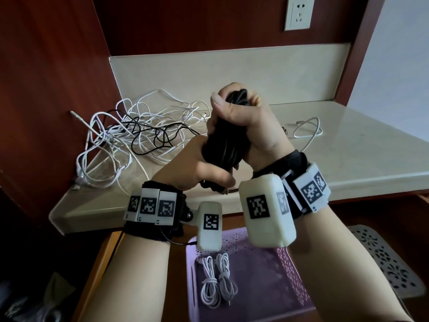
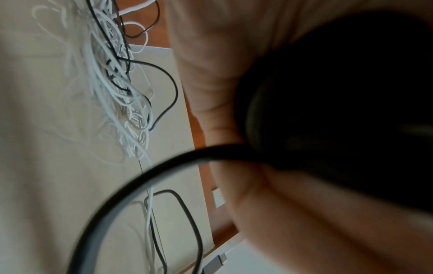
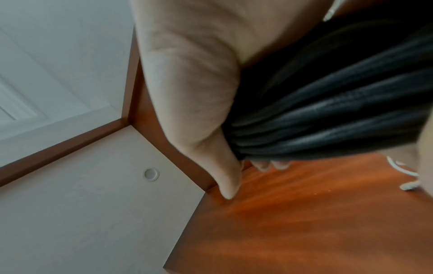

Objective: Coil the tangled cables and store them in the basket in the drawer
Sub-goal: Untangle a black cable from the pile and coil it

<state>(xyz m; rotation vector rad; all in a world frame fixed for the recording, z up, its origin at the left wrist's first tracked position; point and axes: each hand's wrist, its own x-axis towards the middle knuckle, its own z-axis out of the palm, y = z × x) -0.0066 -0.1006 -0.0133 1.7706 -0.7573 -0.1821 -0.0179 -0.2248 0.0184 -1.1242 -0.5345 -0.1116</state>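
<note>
Black and thick, the coiled cable [image 1: 226,140] is being held upright above the stone counter [image 1: 348,145] by both hands: the right hand [image 1: 253,122] is wrapping its fingers tightly round the upper part, and the left hand [image 1: 197,163] is gripping the lower end. A tangle of white and thin black cables [image 1: 139,133] is lying on the counter behind. Below, the purple basket [image 1: 274,284] in the open drawer [image 1: 102,263] is holding two coiled white cables [image 1: 218,280], lying side by side.

walls: red-brown wood panels [image 1: 46,66] | counter: cream stone [image 1: 348,145] | socket: white [image 1: 299,13]
</note>
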